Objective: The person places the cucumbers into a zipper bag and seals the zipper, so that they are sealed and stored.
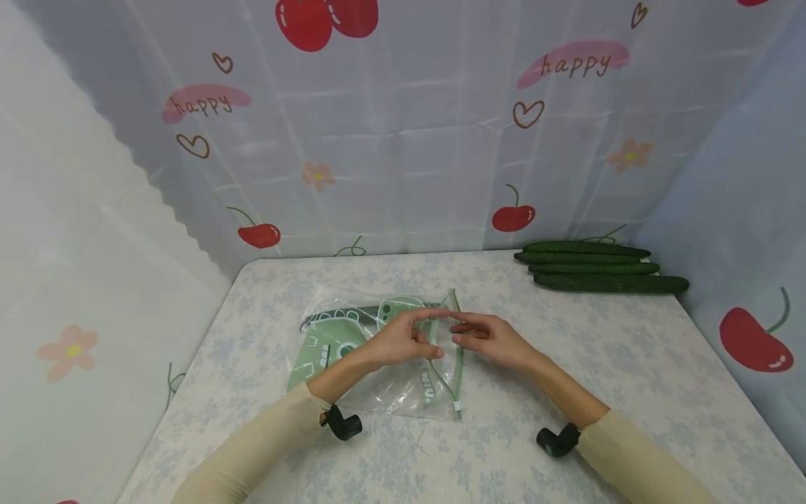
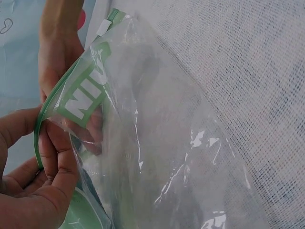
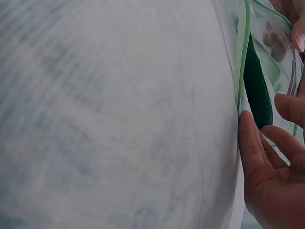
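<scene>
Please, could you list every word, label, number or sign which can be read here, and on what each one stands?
"happy": on the left pink patch of the back curtain.
"happy": on the right pink patch, same curtain.
"NI", then a creased letter, perhaps "U": on the clear bag.
Small white marks on the bag's green print: too small to read.

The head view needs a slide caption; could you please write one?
Left hand and right hand at the green edge of a clear bag, four cucumbers lying beyond.
</scene>
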The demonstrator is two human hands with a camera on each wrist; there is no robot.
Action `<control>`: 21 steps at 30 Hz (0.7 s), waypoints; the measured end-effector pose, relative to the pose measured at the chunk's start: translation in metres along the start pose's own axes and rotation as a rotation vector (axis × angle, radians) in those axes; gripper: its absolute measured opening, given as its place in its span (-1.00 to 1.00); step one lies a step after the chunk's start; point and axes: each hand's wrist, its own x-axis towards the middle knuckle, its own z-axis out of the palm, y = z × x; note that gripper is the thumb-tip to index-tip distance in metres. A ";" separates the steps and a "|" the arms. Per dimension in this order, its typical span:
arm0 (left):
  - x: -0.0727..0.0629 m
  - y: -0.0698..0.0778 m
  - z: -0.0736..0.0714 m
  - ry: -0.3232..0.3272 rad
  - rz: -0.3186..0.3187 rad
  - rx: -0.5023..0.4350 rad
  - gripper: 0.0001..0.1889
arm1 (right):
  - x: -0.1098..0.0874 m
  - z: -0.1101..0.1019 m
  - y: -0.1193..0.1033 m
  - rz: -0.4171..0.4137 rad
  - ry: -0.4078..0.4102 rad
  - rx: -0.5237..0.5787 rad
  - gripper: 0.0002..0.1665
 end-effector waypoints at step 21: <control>-0.001 -0.003 -0.002 0.002 0.000 -0.017 -0.17 | -0.023 -0.034 0.006 -0.058 0.040 0.160 -0.42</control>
